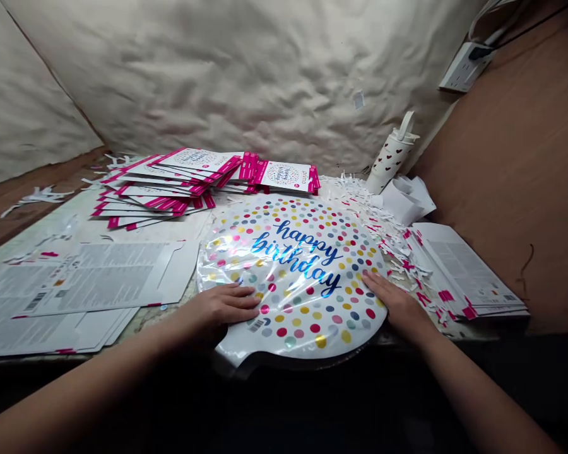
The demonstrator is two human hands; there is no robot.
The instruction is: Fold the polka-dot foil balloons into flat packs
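A flat, uninflated foil balloon [307, 315] with coloured dots and blue "happy birthday" lettering lies in front of me, its near edge and tail sticking out over the table's front edge. My left hand [227, 306] rests on its lower left part, fingers stretched out flat beside a small printed barcode. At the right rim, my right hand [397, 309] touches the balloon with its fingers extended on top; its thumb is hidden. The foil is wrinkled and shiny on the left side.
Pink-and-white printed packets [170, 183] are piled behind the balloon. Flat printed card sleeves [108, 277] lie at left, and another stack of sleeves [473, 271] at right. Paper scraps [388, 233] surround a white bottle with hearts [392, 156]. A power strip [466, 66] hangs upper right.
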